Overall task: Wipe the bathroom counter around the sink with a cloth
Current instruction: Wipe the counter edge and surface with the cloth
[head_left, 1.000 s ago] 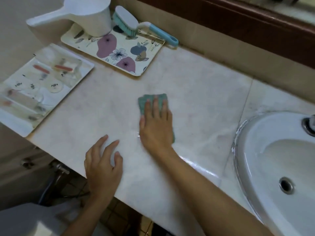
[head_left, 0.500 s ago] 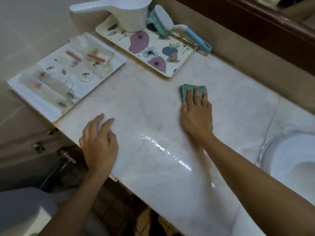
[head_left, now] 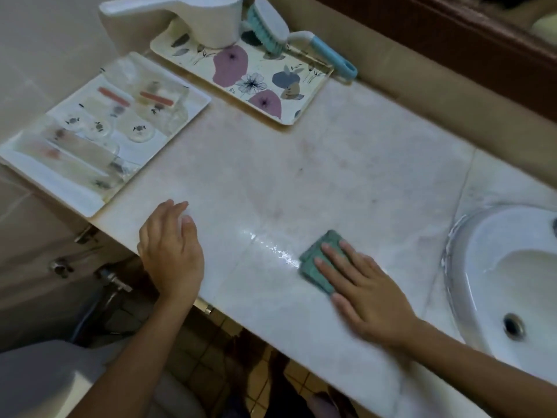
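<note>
Since a second ago my right hand [head_left: 367, 292] has dragged the green cloth [head_left: 315, 277] back from the far part of the counter [head_left: 331, 164], close under the flowered tray [head_left: 256, 82], to the front part, near the edge and nearer the sink [head_left: 482, 242]. My left hand [head_left: 171, 251] has stayed planted at the front edge.

My right fingers [head_left: 334, 257] lie straight and a little spread, flat on top of the folded cloth, pressing it to the stone; I am not curling round it. The cloth sticks out past my fingertips on the far-left side. A wet, shiny streak [head_left: 271, 247] lies on the counter just left of it. My left hand rests palm down, fingers close together and loosely bent, holding nothing.

At the back, the flowered tray carries a white handled scoop [head_left: 208, 19] at its left end, the handle reaching out past the tray's edge. Beside the scoop is a scrub brush [head_left: 266, 28] with teal bristles, its blue handle running out over the tray's far right corner.

To the left, a white tray [head_left: 69, 194] hangs partly over the counter's end. It is filled with clear-wrapped small items [head_left: 99, 131], two of them with reddish strips; they are too blurred for me to name.

The sink is set into the counter at my right, its drain [head_left: 514, 328] in view. I cannot tell whether anything else lies in the basin.
</note>
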`<state>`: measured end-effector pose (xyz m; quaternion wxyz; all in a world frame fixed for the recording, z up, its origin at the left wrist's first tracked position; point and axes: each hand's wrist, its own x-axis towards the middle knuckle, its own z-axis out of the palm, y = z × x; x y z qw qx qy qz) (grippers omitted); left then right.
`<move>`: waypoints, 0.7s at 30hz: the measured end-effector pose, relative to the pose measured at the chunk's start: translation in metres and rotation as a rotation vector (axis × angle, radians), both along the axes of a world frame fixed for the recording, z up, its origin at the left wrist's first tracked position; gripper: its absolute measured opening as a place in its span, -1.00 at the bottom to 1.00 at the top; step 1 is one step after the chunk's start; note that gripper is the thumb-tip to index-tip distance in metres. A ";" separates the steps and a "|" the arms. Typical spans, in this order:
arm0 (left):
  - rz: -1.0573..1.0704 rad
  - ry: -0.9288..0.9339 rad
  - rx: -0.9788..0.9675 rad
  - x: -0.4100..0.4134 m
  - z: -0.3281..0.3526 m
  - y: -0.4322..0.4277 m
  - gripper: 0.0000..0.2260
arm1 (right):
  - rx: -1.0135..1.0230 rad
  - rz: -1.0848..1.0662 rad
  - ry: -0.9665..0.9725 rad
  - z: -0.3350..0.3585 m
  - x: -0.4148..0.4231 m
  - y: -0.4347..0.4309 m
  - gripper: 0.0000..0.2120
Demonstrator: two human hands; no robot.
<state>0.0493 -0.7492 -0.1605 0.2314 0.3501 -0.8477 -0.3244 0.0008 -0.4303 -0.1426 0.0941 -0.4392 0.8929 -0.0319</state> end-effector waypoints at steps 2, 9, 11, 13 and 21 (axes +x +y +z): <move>-0.016 -0.055 -0.023 0.001 -0.001 -0.001 -0.71 | 0.000 -0.287 0.002 -0.003 -0.037 0.013 -0.46; -0.077 -0.190 -0.085 0.003 0.001 -0.002 -0.68 | -0.130 -0.926 0.005 -0.009 -0.011 -0.076 -0.44; -0.070 -0.205 -0.041 0.003 0.007 0.003 -0.63 | -0.155 -0.732 -0.040 -0.004 0.047 -0.093 -0.43; -0.074 -0.165 0.017 0.006 0.019 0.022 -0.57 | -0.156 -0.549 -0.055 0.000 0.086 -0.082 -0.44; -0.896 -0.079 0.094 0.034 0.039 0.182 -0.62 | -0.239 -1.014 -0.172 0.008 0.094 0.006 -0.46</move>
